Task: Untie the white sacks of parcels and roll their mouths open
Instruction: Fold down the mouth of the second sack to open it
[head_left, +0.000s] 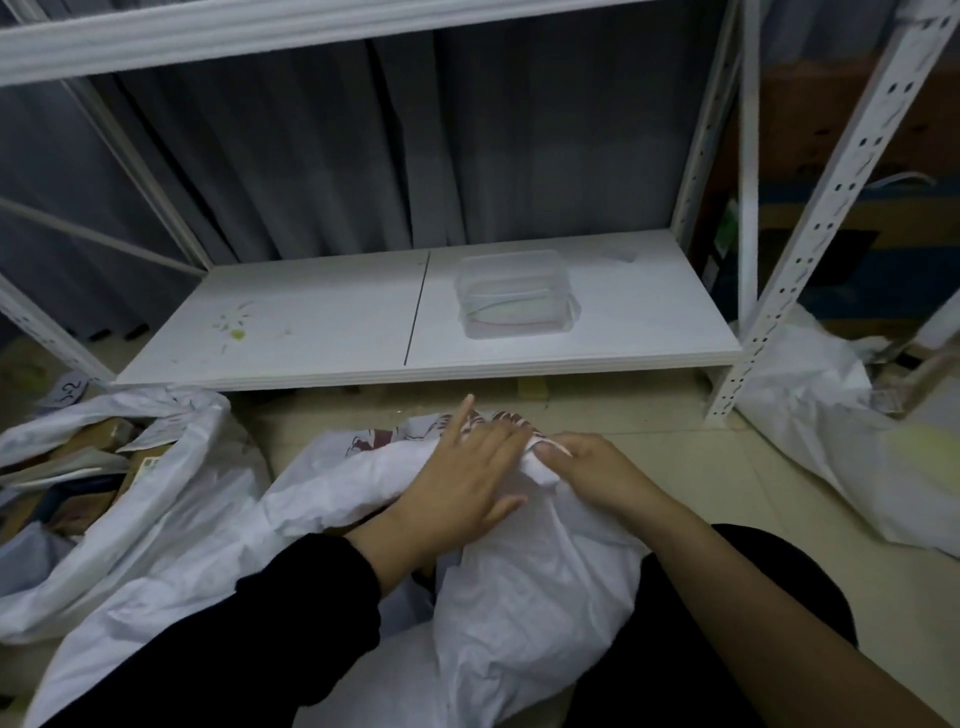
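A white woven sack (530, 582) with dark red print lies on the floor in front of me, its gathered neck pointing toward the shelf. My left hand (462, 483) lies over the neck, index finger straight and raised, the other fingers bent over the bunched fabric. My right hand (592, 473) pinches the tied end of the neck just right of it. The tie itself is hidden under my fingers. A second white sack (171, 499) at the left lies open with parcels (88, 467) showing inside.
A low white shelf board (322, 332) of a metal rack stands beyond the sack, with a clear plastic tub (517, 296) on it. The rack's perforated post (779, 291) rises at the right. Another white sack (831, 441) sits behind that post. Beige floor tiles lie between.
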